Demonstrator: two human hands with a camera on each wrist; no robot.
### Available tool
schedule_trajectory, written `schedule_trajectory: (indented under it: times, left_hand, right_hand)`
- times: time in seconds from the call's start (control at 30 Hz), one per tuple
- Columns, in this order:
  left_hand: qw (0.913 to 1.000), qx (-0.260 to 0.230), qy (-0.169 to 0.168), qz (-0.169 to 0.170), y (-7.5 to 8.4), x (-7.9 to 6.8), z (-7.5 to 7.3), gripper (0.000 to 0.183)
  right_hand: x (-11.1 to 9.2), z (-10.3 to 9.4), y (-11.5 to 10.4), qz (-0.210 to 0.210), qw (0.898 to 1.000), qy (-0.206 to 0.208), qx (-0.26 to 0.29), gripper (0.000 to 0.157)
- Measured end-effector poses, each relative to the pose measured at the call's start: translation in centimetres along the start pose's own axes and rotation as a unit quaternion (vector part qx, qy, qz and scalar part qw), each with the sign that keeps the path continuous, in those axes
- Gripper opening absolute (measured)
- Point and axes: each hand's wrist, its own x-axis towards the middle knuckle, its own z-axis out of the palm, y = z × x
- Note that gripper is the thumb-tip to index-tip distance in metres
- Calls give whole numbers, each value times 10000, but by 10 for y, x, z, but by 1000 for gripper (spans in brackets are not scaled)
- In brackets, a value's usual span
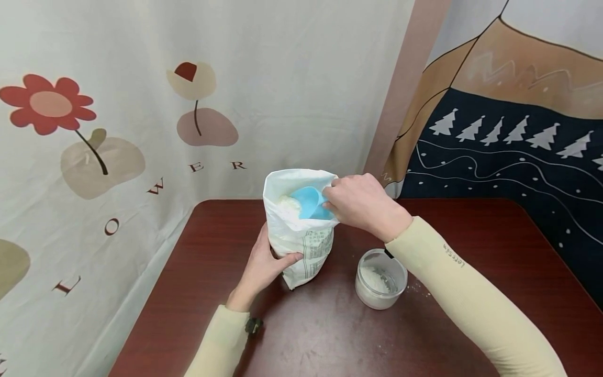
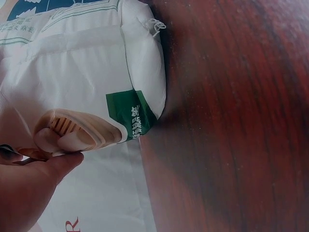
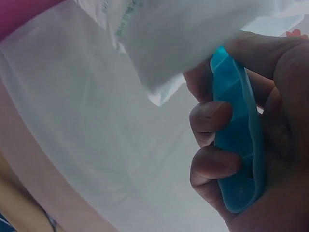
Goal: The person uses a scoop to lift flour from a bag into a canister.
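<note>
A white flour bag (image 1: 301, 251) with green print stands on the table, its top open. My left hand (image 1: 265, 264) holds the bag's lower left side, thumb across the front. In the left wrist view, that hand (image 2: 38, 183) lies by a printed picture of buns on the bag (image 2: 72, 77). My right hand (image 1: 365, 204) grips a blue scoop (image 1: 307, 201), its bowl inside the bag's mouth against white powder (image 1: 288, 205). In the right wrist view, several fingers curl round the scoop's ridged handle (image 3: 236, 125). The scoop's bowl is hidden there by the bag.
A clear round tub (image 1: 380, 280) with some white powder in it stands to the right of the bag, under my right forearm. Specks of powder lie on the dark red table (image 1: 320, 335) beside it. A printed curtain (image 1: 292, 94) hangs behind the table.
</note>
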Motion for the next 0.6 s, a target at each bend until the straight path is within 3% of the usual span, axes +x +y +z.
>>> schedule_trajectory:
  times: [0.23, 0.6]
  left_hand:
    - [9998, -107, -3, 137, -1, 0, 0, 99]
    - [9998, 11, 59, 177, -2, 0, 0, 99]
  right_hand:
    - [-5, 9, 6, 314, 9979, -268, 505, 16]
    - [-14, 12, 17, 698, 9880, -597, 1244, 22]
